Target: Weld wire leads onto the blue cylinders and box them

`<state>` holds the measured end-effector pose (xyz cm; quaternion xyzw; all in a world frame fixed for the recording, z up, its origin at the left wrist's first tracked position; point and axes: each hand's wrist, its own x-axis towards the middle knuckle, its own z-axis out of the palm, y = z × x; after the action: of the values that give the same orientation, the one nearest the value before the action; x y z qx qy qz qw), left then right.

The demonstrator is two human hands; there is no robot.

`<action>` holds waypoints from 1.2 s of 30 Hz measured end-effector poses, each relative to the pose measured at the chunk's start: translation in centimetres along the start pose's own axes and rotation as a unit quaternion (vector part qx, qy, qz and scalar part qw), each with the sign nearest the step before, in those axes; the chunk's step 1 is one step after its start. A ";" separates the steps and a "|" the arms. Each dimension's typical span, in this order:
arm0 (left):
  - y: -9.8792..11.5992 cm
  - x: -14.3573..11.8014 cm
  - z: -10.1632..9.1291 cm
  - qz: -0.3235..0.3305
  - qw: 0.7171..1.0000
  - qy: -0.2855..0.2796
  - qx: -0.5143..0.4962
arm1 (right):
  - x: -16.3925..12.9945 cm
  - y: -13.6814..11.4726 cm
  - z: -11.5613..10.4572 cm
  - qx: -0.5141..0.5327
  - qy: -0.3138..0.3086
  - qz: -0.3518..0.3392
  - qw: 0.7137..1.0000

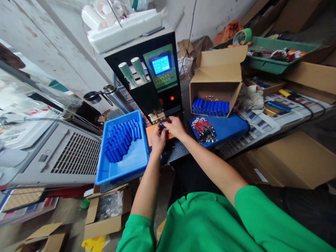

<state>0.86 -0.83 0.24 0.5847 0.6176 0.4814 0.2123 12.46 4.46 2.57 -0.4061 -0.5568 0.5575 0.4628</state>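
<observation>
At the foot of a black spot welder (168, 91) with a lit blue screen, both my hands meet under its electrode pins (156, 114). My left hand (158, 139) is closed around a small blue cylindrical battery (161, 125), mostly hidden by the fingers. My right hand (175, 126) has its fingers pinched together at the battery's far end; whatever sits between them is too small to make out. Beneath the hands lies an orange board (150, 135). To the left stands a blue tray (133, 159) with many blue batteries (118, 141).
Right of the welder, an open cardboard box (215, 84) holds stacked blue batteries (210, 106). Red and black wire leads (203, 129) lie on a blue surface (231, 126). A steel flask (118, 98) stands behind the tray. A green tray (278, 66) is at back right.
</observation>
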 end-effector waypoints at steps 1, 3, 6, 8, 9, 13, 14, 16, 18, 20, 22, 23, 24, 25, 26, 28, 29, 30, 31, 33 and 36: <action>0.0 0.0 0.0 0.000 1.000 -0.001 -0.001 | 0.0 -0.1 0.0 -0.007 0.015 -0.008 1.000; -0.1 0.0 0.0 0.003 1.000 -0.002 -0.002 | -0.1 -0.1 0.1 -0.022 0.046 -0.025 0.998; -0.2 0.0 0.1 0.008 1.000 -0.005 -0.009 | 0.0 -0.1 0.2 -0.040 0.048 -0.032 0.998; -0.3 0.1 0.1 0.007 1.000 -0.005 -0.008 | 0.0 -0.1 0.2 -0.049 0.051 -0.031 0.997; -0.4 0.1 0.1 0.007 1.000 -0.005 -0.005 | 0.0 -0.1 0.2 -0.052 0.052 -0.030 0.997; -0.5 0.0 0.1 0.008 1.000 -0.001 0.003 | -0.1 -0.1 0.1 -0.056 0.050 -0.035 0.997; -0.5 0.0 0.1 0.007 1.000 -0.001 0.003 | -0.1 0.0 0.2 -0.056 0.051 -0.037 0.996; -0.6 -0.1 0.1 0.003 1.000 -0.002 0.003 | -0.2 0.0 0.2 -0.054 0.054 -0.039 0.996; -0.8 -0.1 0.2 0.003 1.000 -0.001 0.003 | -0.2 0.2 0.3 -0.050 0.057 -0.041 0.996; -1.0 -0.1 0.2 0.007 1.000 0.001 0.003 | -0.2 0.2 0.2 -0.047 0.054 -0.045 0.996; -1.0 0.0 0.2 0.009 1.000 0.003 0.002 | -0.2 0.2 0.1 -0.052 0.047 -0.048 0.996; -1.0 0.0 0.2 0.009 1.000 0.003 0.002 | -0.2 0.2 0.1 -0.056 0.044 -0.048 0.996; -1.0 0.0 0.2 0.008 1.000 0.003 0.002 | -0.2 0.2 0.0 -0.060 0.042 -0.046 0.996; -0.9 0.0 0.1 0.008 1.000 0.002 0.002 | -0.2 0.2 0.0 -0.064 0.042 -0.044 0.996; -0.7 0.0 0.1 0.008 1.000 0.001 0.001 | -0.2 0.2 0.0 -0.067 0.043 -0.042 0.996; -0.4 0.0 0.1 0.007 1.000 -0.002 -0.002 | 0.0 0.3 0.0 -0.070 0.044 -0.042 0.996; -0.3 -0.1 0.1 0.006 1.000 -0.002 -0.003 | 0.1 0.3 0.1 -0.071 0.045 -0.043 0.996; -0.2 -0.1 0.1 0.006 1.000 -0.002 -0.004 | 0.2 0.5 0.1 -0.072 0.045 -0.043 0.995; -0.1 -0.1 0.1 0.005 1.000 0.000 -0.004 | 0.2 0.6 0.1 -0.074 0.046 -0.042 0.995; 0.0 0.0 0.1 0.003 1.000 0.001 -0.003 | 0.1 0.7 -0.1 -0.080 0.043 -0.040 0.995; 0.0 0.1 0.1 0.009 1.000 0.002 -0.005 | -0.7 0.7 -0.8 -0.103 0.037 -0.046 0.993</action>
<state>0.95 -0.69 0.26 0.5881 0.6106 0.4872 0.2096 13.35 4.03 1.82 -0.4459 -0.6116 0.4605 0.4637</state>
